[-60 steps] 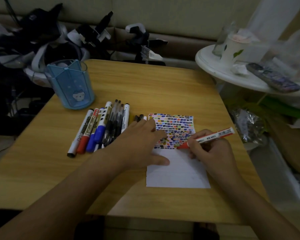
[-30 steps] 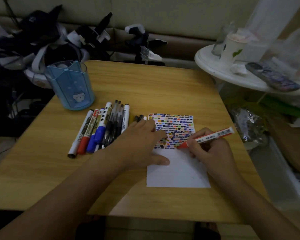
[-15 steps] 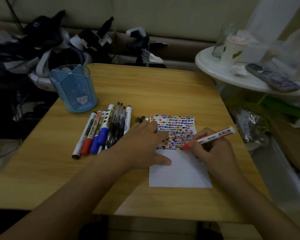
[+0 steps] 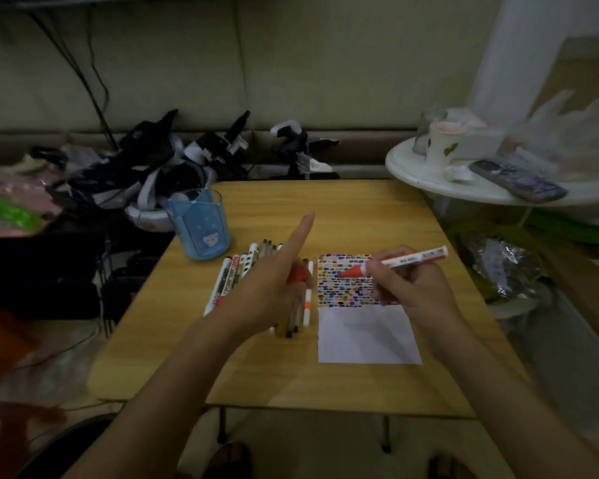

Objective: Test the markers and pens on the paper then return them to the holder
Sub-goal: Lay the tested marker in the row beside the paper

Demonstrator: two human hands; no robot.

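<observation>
holder [image 4: 200, 227] behind pens [image 4: 237, 274], paper [image 4: 363, 326] right

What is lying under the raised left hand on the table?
A row of pens and markers on the table. The left hand covers their middle part; a red cap shows at its fingers.

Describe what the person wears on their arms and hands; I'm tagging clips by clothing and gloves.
Nothing shows on either arm. The left hand and the right hand are bare, with no gloves, and I see no rings. Both forearms are bare as far as the bottom edge of the picture, with no sleeve cuff, watch or bracelet showing. The picture is dim, so a thin band could be missed.
</observation>
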